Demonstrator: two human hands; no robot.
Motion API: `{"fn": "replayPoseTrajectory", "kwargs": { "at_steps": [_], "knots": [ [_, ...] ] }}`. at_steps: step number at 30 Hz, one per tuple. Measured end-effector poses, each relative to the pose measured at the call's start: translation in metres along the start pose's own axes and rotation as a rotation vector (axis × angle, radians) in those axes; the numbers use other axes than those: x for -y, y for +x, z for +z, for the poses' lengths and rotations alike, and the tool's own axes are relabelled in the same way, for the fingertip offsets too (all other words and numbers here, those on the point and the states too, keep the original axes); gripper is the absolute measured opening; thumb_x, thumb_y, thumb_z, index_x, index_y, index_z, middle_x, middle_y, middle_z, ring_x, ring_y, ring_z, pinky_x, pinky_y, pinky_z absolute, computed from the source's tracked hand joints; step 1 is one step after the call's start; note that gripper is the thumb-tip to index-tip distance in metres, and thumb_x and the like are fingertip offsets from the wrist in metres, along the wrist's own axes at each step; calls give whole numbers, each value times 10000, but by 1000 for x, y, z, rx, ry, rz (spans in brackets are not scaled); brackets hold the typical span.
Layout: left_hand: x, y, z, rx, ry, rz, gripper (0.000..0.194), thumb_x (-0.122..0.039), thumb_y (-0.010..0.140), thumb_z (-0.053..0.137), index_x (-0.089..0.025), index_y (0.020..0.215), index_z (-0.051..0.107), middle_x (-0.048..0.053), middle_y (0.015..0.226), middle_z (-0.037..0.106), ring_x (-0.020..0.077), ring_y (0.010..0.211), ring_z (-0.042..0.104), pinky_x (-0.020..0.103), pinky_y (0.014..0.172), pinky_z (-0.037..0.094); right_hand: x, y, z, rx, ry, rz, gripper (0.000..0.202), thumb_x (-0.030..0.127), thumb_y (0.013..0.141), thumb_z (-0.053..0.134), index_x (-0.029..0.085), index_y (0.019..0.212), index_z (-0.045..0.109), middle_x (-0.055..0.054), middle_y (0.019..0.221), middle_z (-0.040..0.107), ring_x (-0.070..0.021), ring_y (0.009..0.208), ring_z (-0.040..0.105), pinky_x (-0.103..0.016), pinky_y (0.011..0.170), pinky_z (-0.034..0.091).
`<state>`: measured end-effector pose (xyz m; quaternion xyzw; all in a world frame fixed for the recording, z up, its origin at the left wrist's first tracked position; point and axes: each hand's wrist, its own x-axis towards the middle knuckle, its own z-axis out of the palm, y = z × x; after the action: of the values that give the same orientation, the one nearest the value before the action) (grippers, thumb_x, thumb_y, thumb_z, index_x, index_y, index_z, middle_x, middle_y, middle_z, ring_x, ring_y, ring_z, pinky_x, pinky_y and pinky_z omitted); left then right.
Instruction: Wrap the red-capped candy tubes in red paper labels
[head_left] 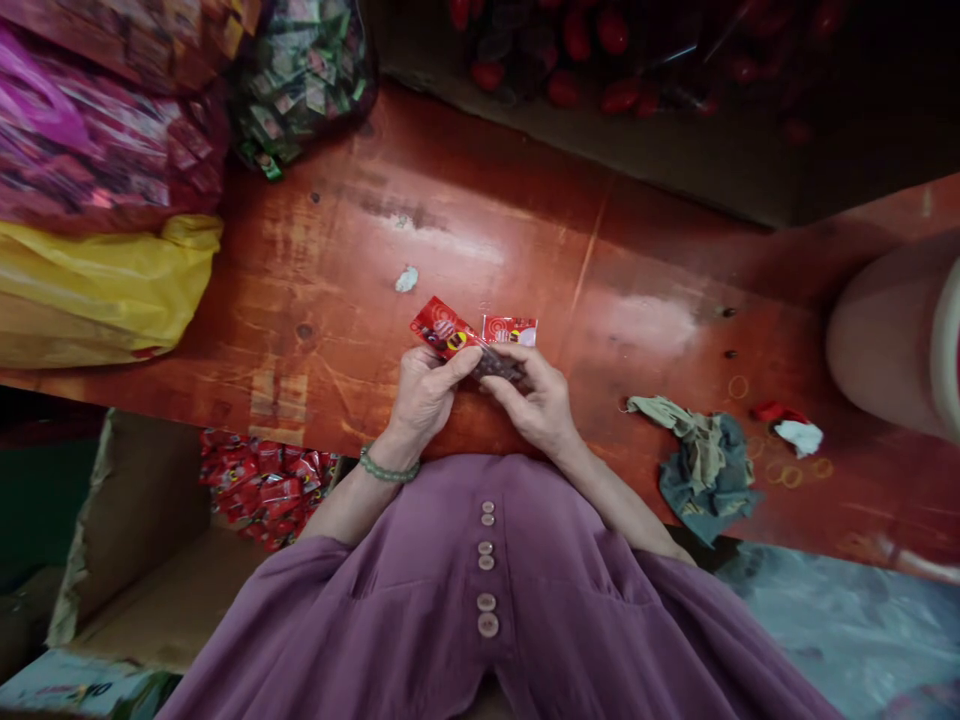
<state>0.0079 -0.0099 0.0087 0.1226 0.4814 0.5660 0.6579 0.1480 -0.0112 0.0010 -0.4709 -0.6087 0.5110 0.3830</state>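
Near the table's front edge, my left hand (433,388) is closed on a small red packet (442,325) with a yellow spot, thumb on top. Dark, bead-like contents show in the packet's lower part (498,362), between both hands. My right hand (536,395) pinches that dark end with thumb and fingers. Just beyond my right fingers a second red packet (511,328) with a pale corner shows; whether it lies on the table or is held is unclear. A green bead bracelet (388,468) circles my left wrist.
Bags of wrapped pieces (300,80) and a yellow bag (105,290) stand left. A box (135,540) with red packets (270,485) sits below left. Cloths (705,465), rubber bands (790,474) and a pale bucket (892,335) are right. A dark box (585,140) stands behind.
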Motion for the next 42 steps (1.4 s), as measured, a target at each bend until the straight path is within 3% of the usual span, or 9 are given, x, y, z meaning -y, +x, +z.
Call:
{"fn": "replayPoseTrajectory", "kwargs": {
  "at_steps": [6,14,22,27,30,35,37,40,42],
  "knots": [
    [6,-1,-5,111,66,-53,353,-456,612,883,-148,653,716,-8,574,651,75,507,541,210,534,468,0,7,10,-13,388,242,441,448,817,734,244,1155,538,44,816,661,-86,641,654,-256,674,599],
    [3,-3,-9,-55,-120,51,340,-431,566,914,-184,711,731,-11,717,723,96,650,636,229,672,531,-1,14,14,43,333,190,421,468,768,768,228,1069,599,20,891,676,-84,623,631,-253,618,572],
    [9,-17,-15,-21,-11,-39,313,-406,576,907,-163,711,764,-4,698,730,84,633,627,208,694,526,-16,12,11,64,168,73,398,462,689,838,222,827,552,85,631,554,-74,512,495,-222,502,410],
    [1,-29,-28,-31,113,-29,281,-396,610,880,-160,708,762,8,686,734,101,606,629,206,644,516,-11,13,13,206,84,-10,422,530,692,822,211,769,557,74,590,541,-75,489,458,-226,485,393],
    [-13,-50,-55,-125,295,25,228,-355,649,850,-157,715,758,16,694,736,134,615,640,240,648,523,-8,11,5,308,-13,-98,384,531,740,788,205,846,614,42,655,608,-97,546,536,-246,552,464],
    [-56,-112,-134,-576,815,73,244,-401,600,862,-232,745,763,-30,661,726,185,582,609,299,563,462,-11,13,-29,152,-368,-271,279,456,854,708,220,1000,675,-57,937,736,-200,867,672,-378,834,540],
    [-74,-135,-161,-666,1087,65,272,-478,614,828,-324,831,769,-43,672,731,287,719,666,381,645,475,-15,14,-44,132,-547,-309,313,435,879,683,221,1108,672,-97,1093,738,-252,1046,668,-441,936,513],
    [-89,-148,-173,-668,1574,120,483,-522,623,800,-446,1091,708,8,792,746,462,1056,630,547,780,440,-23,15,-58,135,-731,-331,363,383,910,651,201,1224,641,-126,1237,704,-286,1213,620,-486,1018,468],
    [-83,-134,-160,-637,1710,272,551,-523,755,716,-442,1289,606,36,1057,743,460,1144,604,590,819,452,-28,15,-61,117,-793,-361,318,317,939,614,186,1226,649,-133,1249,703,-282,1230,617,-483,1015,469]
  ]
}}
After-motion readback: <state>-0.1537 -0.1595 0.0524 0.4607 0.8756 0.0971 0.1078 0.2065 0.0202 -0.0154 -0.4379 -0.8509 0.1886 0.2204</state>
